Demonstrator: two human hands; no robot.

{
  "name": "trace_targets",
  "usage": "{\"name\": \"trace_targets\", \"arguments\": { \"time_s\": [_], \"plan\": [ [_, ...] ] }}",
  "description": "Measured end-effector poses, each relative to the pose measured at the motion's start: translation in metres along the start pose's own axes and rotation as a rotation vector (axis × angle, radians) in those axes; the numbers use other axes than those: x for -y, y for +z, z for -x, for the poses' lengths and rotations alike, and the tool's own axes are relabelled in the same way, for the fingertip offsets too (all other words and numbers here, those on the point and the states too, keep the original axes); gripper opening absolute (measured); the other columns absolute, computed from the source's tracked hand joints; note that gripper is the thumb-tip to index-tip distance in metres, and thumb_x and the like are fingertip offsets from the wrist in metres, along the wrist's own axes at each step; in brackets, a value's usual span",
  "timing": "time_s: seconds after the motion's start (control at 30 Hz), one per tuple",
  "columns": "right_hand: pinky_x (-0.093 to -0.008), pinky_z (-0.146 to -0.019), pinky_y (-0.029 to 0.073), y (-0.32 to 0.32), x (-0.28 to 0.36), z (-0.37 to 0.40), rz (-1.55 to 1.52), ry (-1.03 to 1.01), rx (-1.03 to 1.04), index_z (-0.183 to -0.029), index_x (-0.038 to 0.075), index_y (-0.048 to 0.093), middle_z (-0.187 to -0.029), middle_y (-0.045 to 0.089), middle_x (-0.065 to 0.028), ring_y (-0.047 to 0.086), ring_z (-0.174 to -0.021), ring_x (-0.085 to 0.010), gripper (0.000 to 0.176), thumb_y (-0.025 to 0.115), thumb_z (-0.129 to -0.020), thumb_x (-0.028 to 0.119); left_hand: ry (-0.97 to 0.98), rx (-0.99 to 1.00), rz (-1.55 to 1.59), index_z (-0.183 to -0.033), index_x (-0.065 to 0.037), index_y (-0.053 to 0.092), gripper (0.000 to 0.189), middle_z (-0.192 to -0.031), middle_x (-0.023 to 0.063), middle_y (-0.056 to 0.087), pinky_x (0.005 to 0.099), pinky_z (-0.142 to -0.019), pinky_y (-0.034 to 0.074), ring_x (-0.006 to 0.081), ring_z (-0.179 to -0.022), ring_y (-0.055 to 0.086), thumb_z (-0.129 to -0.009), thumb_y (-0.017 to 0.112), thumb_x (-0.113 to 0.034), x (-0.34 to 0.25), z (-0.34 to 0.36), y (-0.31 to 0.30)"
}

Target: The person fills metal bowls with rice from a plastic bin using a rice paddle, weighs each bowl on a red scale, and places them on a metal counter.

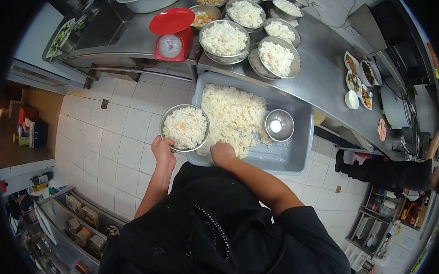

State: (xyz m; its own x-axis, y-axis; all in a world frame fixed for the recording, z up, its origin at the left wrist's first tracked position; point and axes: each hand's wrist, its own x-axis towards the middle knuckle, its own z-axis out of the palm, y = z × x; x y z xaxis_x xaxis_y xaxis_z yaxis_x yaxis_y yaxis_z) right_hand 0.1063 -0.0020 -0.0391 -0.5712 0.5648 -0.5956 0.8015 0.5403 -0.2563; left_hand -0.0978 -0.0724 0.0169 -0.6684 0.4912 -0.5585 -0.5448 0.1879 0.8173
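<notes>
My left hand [163,152] grips the near-left rim of a metal bowl [180,150] heaped with cooked white rice [184,126]; a few orange-brown bits show on top. The bowl is beside the left wall of a grey plastic tub [304,153]. Loose rice [233,112] fills the tub's left and middle. Over the near side of the tub, close to this rice, is my right hand [223,154], its fingers curled closed; what they hold, if anything, is hidden. A small empty metal bowl [279,125] rests in the right part of the tub.
Behind the tub, a steel counter [319,75] carries several rice-filled metal bowls [224,38]. A red scale [170,44] stands left of them. Plates of food [365,95] sit farther right. Another person [399,172] is at the right edge. White tiles [118,155] cover the floor.
</notes>
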Motion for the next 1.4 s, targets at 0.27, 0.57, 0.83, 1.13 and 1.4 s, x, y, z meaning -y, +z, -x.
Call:
{"name": "trace_targets", "arguments": {
  "time_s": [0.27,0.57,0.83,1.13,1.4],
  "plan": [
    [-0.0466,-0.085,0.059,-0.081,-0.080,0.032,0.089,0.044,0.166,-0.101,0.003,0.076,-0.108,0.074,-0.0217,0.073,-0.101,-0.0366,0.024,0.067,-0.081,0.014,0.051,0.005,0.052,-0.075,-0.008,0.050,0.020,-0.068,0.0016,0.055,0.0245,-0.043,0.030,0.0090,-0.049,0.044,-0.067,0.058,0.009,-0.007,-0.004,-0.005],
    [-0.0472,-0.090,0.056,0.009,-0.081,0.023,-0.053,0.092,0.085,-0.104,0.006,0.075,-0.108,0.073,-0.0199,0.070,-0.105,-0.0369,0.027,0.065,-0.080,0.015,0.013,-0.030,-0.005,-0.075,-0.008,0.051,0.019,-0.068,0.0013,0.054,0.0250,-0.043,0.030,0.0090,-0.049,0.044,-0.068,0.058,0.009,0.002,0.009,-0.012],
    [-0.0480,-0.088,0.057,-0.107,-0.052,0.029,-0.047,0.019,-0.007,-0.103,0.003,0.074,-0.105,0.073,-0.0223,0.071,-0.102,-0.0369,0.026,0.065,-0.081,0.015,0.014,-0.005,0.060,-0.074,-0.008,0.050,0.019,-0.069,0.0025,0.056,0.0254,-0.043,0.031,0.0100,-0.049,0.046,-0.069,0.058,0.009,-0.001,0.007,0.005],
    [-0.0481,-0.088,0.057,0.016,-0.059,0.017,-0.117,0.010,-0.097,-0.106,0.002,0.071,-0.105,0.072,-0.0251,0.070,-0.103,-0.0394,0.025,0.062,-0.085,0.013,0.028,-0.024,0.063,-0.074,-0.009,0.048,0.021,-0.067,0.0018,0.054,0.0260,-0.042,0.031,0.0102,-0.047,0.043,-0.069,0.058,0.009,-0.005,0.006,-0.002],
    [-0.0489,-0.089,0.055,-0.040,-0.090,0.037,-0.100,0.029,0.073,-0.102,0.006,0.074,-0.104,0.073,-0.0223,0.070,-0.101,-0.0392,0.025,0.065,-0.083,0.019,0.020,-0.003,0.076,-0.076,-0.009,0.051,0.021,-0.068,0.0019,0.056,0.0254,-0.043,0.032,0.0096,-0.047,0.044,-0.068,0.060,0.008,-0.004,0.007,-0.006]
  ]
}}
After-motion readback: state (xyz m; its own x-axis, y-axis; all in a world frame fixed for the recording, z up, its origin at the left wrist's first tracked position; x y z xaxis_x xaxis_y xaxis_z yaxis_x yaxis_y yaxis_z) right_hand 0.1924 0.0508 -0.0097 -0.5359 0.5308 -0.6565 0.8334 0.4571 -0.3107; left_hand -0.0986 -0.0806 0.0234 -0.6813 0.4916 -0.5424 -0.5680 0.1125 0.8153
